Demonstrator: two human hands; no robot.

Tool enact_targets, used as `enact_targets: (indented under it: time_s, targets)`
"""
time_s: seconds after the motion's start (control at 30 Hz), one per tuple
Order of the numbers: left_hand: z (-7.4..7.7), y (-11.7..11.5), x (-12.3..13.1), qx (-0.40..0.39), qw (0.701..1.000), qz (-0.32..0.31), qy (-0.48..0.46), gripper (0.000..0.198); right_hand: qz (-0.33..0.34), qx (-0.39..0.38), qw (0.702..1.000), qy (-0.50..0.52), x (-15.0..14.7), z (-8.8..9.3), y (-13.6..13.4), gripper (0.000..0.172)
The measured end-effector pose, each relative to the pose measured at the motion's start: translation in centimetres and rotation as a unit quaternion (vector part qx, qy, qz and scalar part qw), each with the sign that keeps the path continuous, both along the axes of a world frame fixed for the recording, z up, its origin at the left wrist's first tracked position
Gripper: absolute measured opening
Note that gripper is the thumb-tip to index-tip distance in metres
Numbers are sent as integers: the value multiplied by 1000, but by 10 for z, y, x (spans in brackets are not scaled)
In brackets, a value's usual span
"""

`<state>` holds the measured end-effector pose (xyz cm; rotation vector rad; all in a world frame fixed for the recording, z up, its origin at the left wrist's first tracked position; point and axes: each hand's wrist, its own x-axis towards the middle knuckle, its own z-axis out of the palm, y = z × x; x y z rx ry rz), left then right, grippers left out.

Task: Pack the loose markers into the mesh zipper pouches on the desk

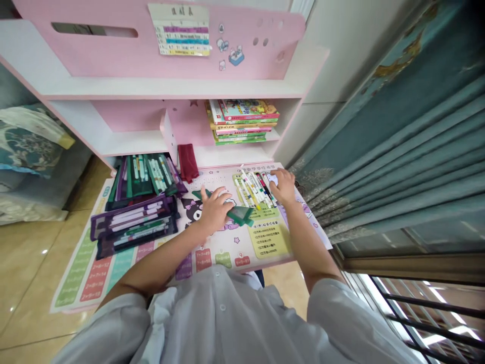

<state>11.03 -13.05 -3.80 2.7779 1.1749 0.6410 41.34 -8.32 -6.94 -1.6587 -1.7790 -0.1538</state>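
Pens (252,191) lie loose in a heap on the desk mat (270,241), right of center; more sit packed in filled pen cases (133,222), stacked left. Left hand (215,210) open, fingers spread over a green pouch (240,216). Right hand (282,186) half curled at the heap's far end, grip unclear.

Times-table sums such as 7×7=49 (203,251), on the desk mat (78,273), smaller print unreadable

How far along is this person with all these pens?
Done-looking: pens sit packed in the purple pencil cases. In hand: the left hand is on a green plastic piece, the right hand at the loose markers. Left: those markers, lying uncased on the desk mat.
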Motion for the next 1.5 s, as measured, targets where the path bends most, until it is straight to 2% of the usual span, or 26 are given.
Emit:
enact_targets:
  time_s: [0.07, 0.17, 0.27, 0.33, 0.4, 0.47, 0.63, 0.7, 0.77, 0.9, 1.07, 1.27, 1.5]
  targets:
    - [5, 9, 11, -28, 999, 4, 26, 23, 88, 54, 993, 54, -32, 10, -7, 23]
    - [13, 21, 19, -45, 996, 15, 70, 18, 267, 50, 952, 144, -72, 22, -19, 27]
    - [23, 26, 19, -55, 991, 38, 118, 11, 381, 27, 900, 211, -87, 26, -27, 38]
    - [31, 26, 19, -79, 985, 65, 141, 14, 413, 21, 880, 232, -86, 25, -29, 43]
    - [36, 24, 19, -115, 976, 94, 158, 18, 409, 16, 882, 235, -83, 21, -30, 39]
    - [38, 23, 18, -148, 966, 115, 176, 20, 386, 7, 897, 217, -81, 15, -31, 29]
    - [29, 18, 12, -158, 959, 130, 198, 15, 373, 21, 915, 151, -84, -1, -30, 14]
    - [26, 15, 9, -148, 966, 125, 173, 15, 379, 28, 915, 137, -85, -5, -28, 11]
    - [24, 12, 8, -128, 980, 109, 109, 17, 380, 31, 916, 125, -84, -7, -27, 9]
    - [21, 6, 13, -90, 993, 68, -24, 15, 377, 27, 921, 98, -81, -9, -26, 8]
    - [11, 5, 20, -64, 993, 65, -79, 16, 374, 30, 924, 75, -79, -10, -25, 9]
    - [2, 6, 26, -69, 990, 82, -89, 14, 363, 8, 929, 68, -80, -9, -24, 12]
    - [11, 3, 29, -101, 988, 100, -60, 14, 364, 12, 927, 92, -80, -10, -23, 15]
